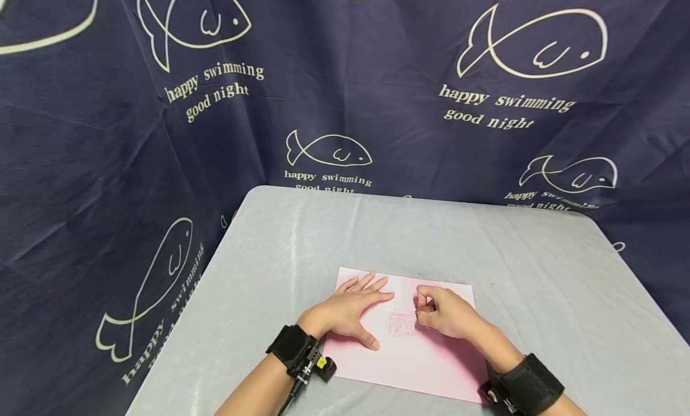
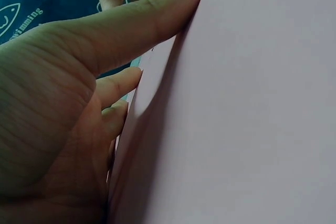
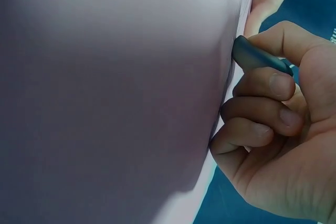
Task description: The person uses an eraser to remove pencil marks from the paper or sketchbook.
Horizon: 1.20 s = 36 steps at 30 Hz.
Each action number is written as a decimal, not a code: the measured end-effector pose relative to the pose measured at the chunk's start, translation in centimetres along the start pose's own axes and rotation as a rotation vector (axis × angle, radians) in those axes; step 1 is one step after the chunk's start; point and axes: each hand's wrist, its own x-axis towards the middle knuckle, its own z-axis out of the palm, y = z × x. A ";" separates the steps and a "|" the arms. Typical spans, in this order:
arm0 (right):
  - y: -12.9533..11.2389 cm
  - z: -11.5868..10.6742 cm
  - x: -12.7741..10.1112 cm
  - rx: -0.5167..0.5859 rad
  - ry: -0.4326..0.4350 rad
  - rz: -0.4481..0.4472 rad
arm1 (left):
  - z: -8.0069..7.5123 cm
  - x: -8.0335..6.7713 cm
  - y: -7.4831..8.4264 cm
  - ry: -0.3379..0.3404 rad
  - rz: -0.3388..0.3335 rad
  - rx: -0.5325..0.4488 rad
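Note:
A pink sheet of paper (image 1: 409, 362) lies on the grey table (image 1: 539, 272) near its front edge. My left hand (image 1: 350, 311) rests flat on the sheet's left part with its fingers straight and spread. To its right, my right hand (image 1: 444, 313) has curled fingers that pinch a small dark tool (image 3: 257, 59), whose tip touches the paper (image 3: 115, 87). A faint pink line drawing (image 1: 401, 325) sits between the two hands. In the left wrist view the thumb of the left hand (image 2: 79, 77) presses on the paper (image 2: 252, 103).
A dark blue cloth (image 1: 108, 164) printed with white fish and words hangs behind and to the left of the table. Bare grey tabletop lies beyond and to the right of the sheet. Black wrist straps (image 1: 293, 347) are on both forearms.

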 end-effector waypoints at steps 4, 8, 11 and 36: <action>0.4 -0.2 -0.6 0.007 0.015 0.004 | 0.0 0.0 0.0 -0.002 -0.003 -0.009; 0.8 -0.4 -1.1 0.013 0.033 -0.006 | 0.0 0.1 0.0 -0.001 -0.002 -0.019; 1.0 -0.5 -1.4 0.013 0.041 -0.008 | 0.0 0.1 0.0 -0.001 -0.005 -0.017; -1.7 -0.8 -2.0 -0.255 0.084 0.074 | 0.2 -0.1 -0.2 0.008 0.003 -0.007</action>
